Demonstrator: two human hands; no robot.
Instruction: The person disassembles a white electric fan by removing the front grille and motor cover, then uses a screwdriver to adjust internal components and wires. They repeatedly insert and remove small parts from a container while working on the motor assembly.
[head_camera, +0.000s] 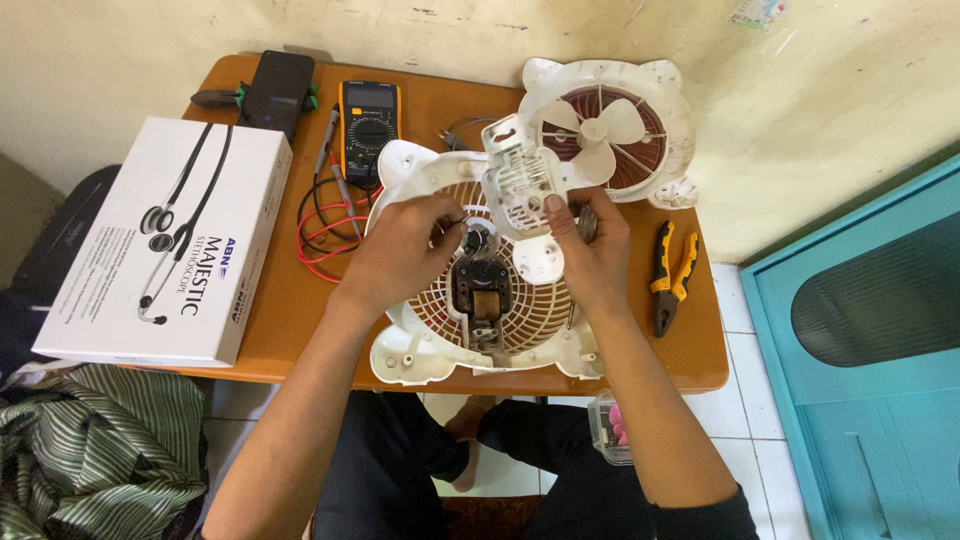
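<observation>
Left hand pinches a wire at the fan motor; right hand grips the white switch housing; tugging risks snapping the lead.

Both forearms are stretched forward from the lower edge and drawn together toward the middle. The left hand is held palm down, its fingers curled inward in a pinch. The right hand is raised slightly, its thumb pressed upward and fingers wrapped behind.
</observation>
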